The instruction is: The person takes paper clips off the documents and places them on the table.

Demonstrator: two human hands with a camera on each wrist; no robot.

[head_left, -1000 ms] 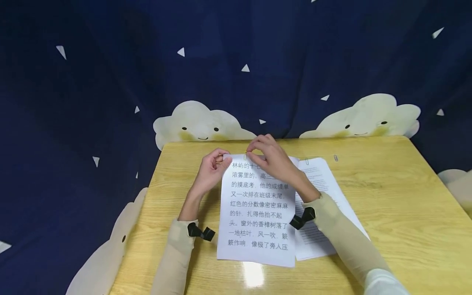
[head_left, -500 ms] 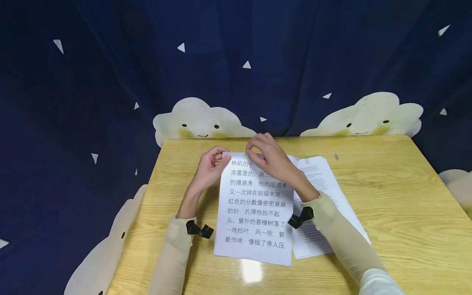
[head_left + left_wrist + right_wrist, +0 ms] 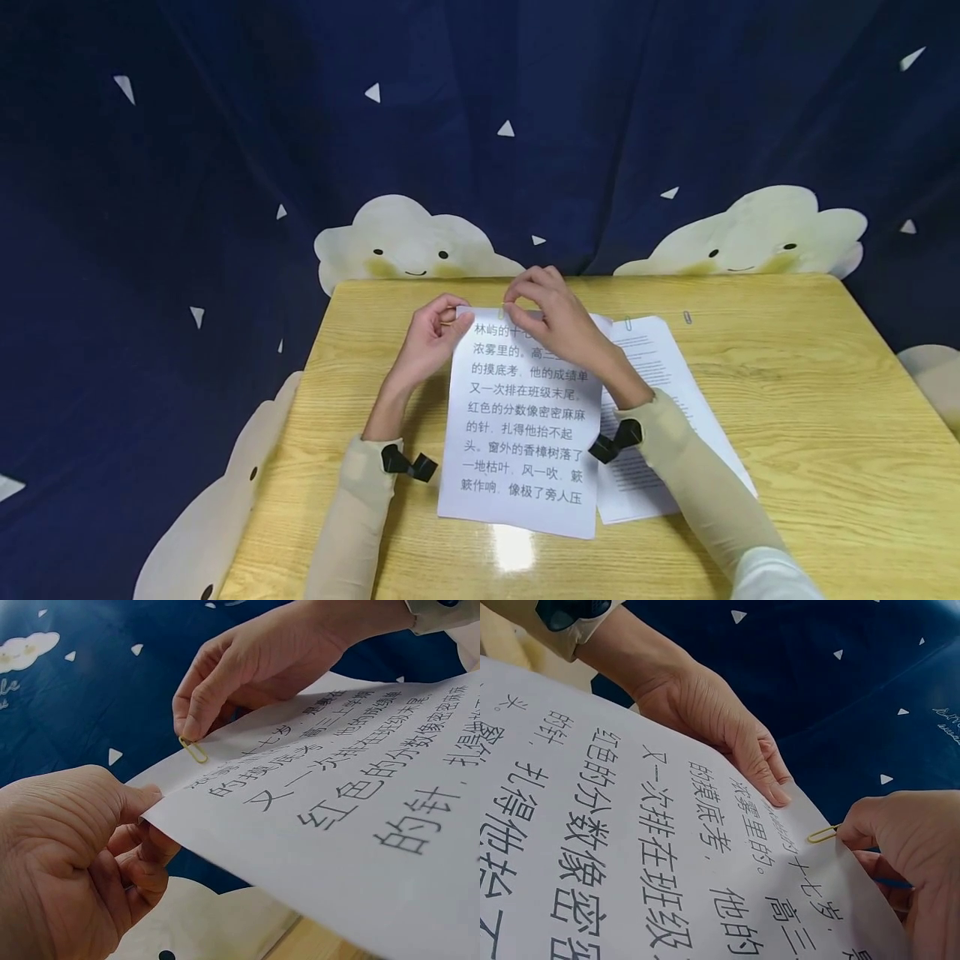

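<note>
A printed sheet point(image 3: 517, 433) with large characters is held raised at its top edge. My left hand point(image 3: 431, 342) pinches its top left corner, thumb on the printed face and fingers behind, as the left wrist view also shows. A yellow paper clip point(image 3: 195, 751) sits over the top edge, its loop lying on the printed face. My right hand point(image 3: 558, 325) pinches the outer end of that clip point(image 3: 823, 834) between thumb and forefinger. Whether more than one sheet is under the clip, I cannot tell.
On the wooden table point(image 3: 795, 400), to the right and partly behind the raised sheet, lies a paper with small print point(image 3: 675, 400), a clip point(image 3: 628, 324) at its top. Another small clip point(image 3: 687, 317) lies farther right. A dark blue curtain point(image 3: 450, 150) hangs behind the table.
The head view has shifted slightly. Both hands keep their grips, and the sheet's lower edge has swung a little to the left.
</note>
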